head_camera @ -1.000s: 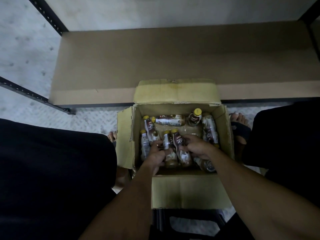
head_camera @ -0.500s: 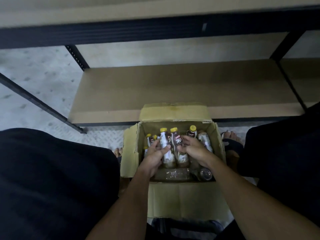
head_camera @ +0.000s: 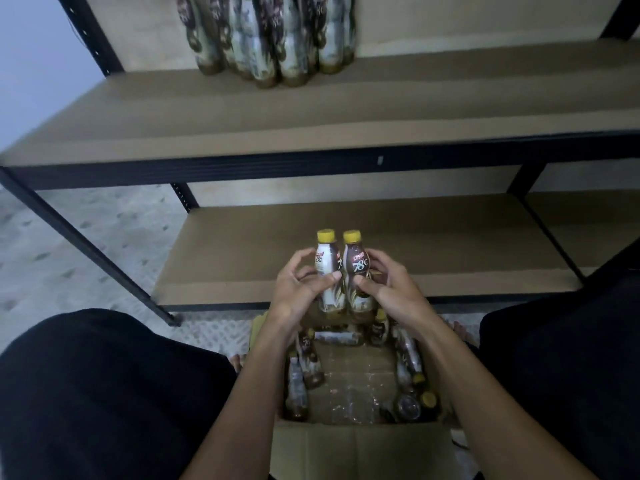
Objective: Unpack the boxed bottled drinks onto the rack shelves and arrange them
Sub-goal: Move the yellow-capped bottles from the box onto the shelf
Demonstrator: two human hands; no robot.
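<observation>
Two small coffee bottles with yellow caps are held upright side by side above the open cardboard box [head_camera: 360, 448]. My left hand [head_camera: 298, 289] grips the left bottle [head_camera: 327, 265], which shows a white label. My right hand [head_camera: 391, 289] grips the right bottle [head_camera: 356, 261], with a brown label. Several more bottles [head_camera: 308, 358] lie loose along the box's sides. A cluster of standing bottles [head_camera: 277, 39] sits on the upper shelf [head_camera: 311, 112]. The lower shelf [head_camera: 433, 247] runs behind my hands.
Black rack posts [head_camera: 86, 251] and a black shelf rail [head_camera: 277, 164] frame the boards. My dark-clothed knees [head_camera: 104, 393] flank the box on both sides. Patterned floor [head_camera: 69, 237] lies to the left. A second lower board [head_camera: 588, 230] continues at the right.
Both hands have lifted the two bottles out of the box and up in front of the lower shelf. The view tilted upward, revealing the upper shelf with its bottles.
</observation>
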